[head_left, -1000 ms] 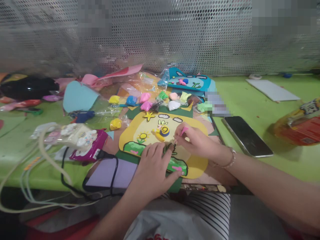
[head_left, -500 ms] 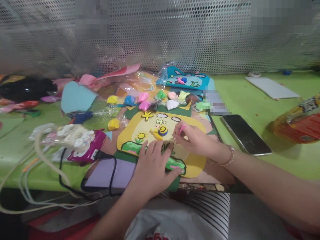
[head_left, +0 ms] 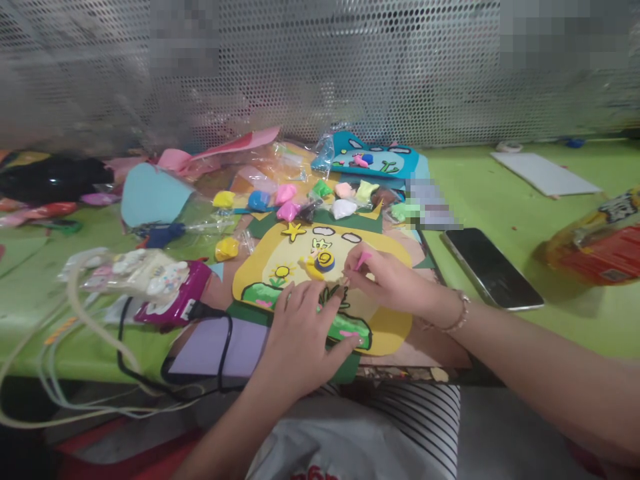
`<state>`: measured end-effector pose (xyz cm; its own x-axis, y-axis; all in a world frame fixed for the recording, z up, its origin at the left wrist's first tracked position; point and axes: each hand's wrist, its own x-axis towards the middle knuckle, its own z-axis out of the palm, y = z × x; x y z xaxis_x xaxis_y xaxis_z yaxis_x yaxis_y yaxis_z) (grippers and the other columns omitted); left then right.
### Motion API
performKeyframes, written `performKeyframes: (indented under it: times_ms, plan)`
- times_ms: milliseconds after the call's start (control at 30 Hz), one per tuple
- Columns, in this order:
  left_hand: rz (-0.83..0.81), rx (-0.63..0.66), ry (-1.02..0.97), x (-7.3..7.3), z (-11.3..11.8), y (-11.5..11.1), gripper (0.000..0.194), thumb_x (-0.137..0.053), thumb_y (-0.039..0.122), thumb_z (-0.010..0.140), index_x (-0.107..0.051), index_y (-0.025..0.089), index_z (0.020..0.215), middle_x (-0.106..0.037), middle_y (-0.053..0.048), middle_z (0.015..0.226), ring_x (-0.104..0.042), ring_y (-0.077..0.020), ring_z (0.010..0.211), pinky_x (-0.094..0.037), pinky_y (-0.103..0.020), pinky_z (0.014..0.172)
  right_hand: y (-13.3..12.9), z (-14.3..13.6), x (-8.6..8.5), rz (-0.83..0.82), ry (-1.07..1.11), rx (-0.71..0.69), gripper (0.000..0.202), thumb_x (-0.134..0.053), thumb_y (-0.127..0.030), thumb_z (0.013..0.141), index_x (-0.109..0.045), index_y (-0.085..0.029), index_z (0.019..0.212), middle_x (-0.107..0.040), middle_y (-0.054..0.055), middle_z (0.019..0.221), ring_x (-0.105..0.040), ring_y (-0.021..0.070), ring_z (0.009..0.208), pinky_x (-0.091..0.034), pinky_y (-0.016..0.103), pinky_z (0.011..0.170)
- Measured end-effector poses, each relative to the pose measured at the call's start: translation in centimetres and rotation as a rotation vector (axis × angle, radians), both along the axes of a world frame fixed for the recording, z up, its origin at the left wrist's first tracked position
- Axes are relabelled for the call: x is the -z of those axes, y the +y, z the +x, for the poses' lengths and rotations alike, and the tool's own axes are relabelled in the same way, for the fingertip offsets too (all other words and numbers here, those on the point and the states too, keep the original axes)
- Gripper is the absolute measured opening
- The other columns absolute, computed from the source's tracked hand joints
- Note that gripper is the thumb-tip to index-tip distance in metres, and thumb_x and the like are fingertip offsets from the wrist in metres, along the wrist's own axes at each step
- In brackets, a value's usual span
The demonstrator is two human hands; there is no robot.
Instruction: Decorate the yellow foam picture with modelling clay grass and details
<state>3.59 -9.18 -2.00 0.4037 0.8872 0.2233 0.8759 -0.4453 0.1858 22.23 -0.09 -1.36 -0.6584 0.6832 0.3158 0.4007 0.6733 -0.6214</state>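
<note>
A yellow card picture [head_left: 390,327] lies in front of me, decorated with a snail [head_left: 324,261], a sun-like flower [head_left: 283,272], a star [head_left: 293,231] and a green strip with black outlines. My left hand [head_left: 305,320] rests flat across its lower part, fingers spread over the green strip. Close above the dark leafy plant [head_left: 336,298], my right hand [head_left: 383,277] pinches a small tool with a pink end [head_left: 363,259]. Its tip is near the plant's upper right; whether it touches the card I cannot tell.
Several small wrapped clay packets [head_left: 345,209] lie behind the card. A blue card picture [head_left: 373,157] stands farther back. To the right are a phone [head_left: 493,268], a drink bottle [head_left: 600,243] and a white board [head_left: 545,173]. A purple-and-white device [head_left: 170,293] with cables lies left.
My right hand's fingertips have shifted slightly left with the pink-ended tool. My left fingers have moved a little, and more of the dark plant shows between the hands.
</note>
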Motion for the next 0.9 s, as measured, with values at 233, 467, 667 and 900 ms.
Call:
performKeyframes:
  times_ms: [233,467,667,900]
  plan:
    - [0.007,-0.003,0.03,0.08,0.12,0.16,0.05,-0.048,0.054,0.087,-0.059,0.018,0.119,-0.052,-0.014,0.119,-0.043,-0.0318,0.114,-0.035,-0.054,0.099,-0.17,-0.19,-0.27,0.007,-0.027,-0.001,0.005,-0.043,-0.023,0.092,-0.04,-0.019,0.09,-0.059,0.002,0.077,-0.054,0.0107,0.065,-0.043,0.023,0.058]
    - [0.005,-0.003,0.021,0.13,0.11,-0.03,0.049,-0.048,0.054,0.087,-0.058,0.018,0.119,-0.051,-0.013,0.12,-0.043,-0.0316,0.115,-0.035,-0.054,0.1,-0.19,0.01,0.12,0.051,-0.038,0.003,0.004,-0.044,-0.02,0.091,-0.04,-0.02,0.09,-0.06,0.002,0.078,-0.055,0.0103,0.066,-0.043,0.022,0.059]
    - [0.004,-0.006,0.01,0.08,0.17,0.07,0.049,-0.049,0.053,0.086,-0.058,0.018,0.12,-0.052,-0.013,0.119,-0.043,-0.0318,0.116,-0.035,-0.054,0.099,-0.22,-0.11,-0.13,0.031,-0.061,0.041,0.004,-0.042,-0.022,0.09,-0.039,-0.02,0.088,-0.061,0.004,0.077,-0.056,0.0126,0.066,-0.043,0.025,0.059]
    - [0.009,-0.008,0.016,0.17,0.17,0.08,0.05,-0.05,0.053,0.086,-0.057,0.019,0.122,-0.052,-0.013,0.12,-0.043,-0.0315,0.115,-0.035,-0.054,0.099,-0.29,-0.13,-0.49,0.007,-0.076,0.054,0.006,-0.04,-0.025,0.09,-0.037,-0.02,0.087,-0.06,0.004,0.074,-0.057,0.0143,0.065,-0.043,0.027,0.057]
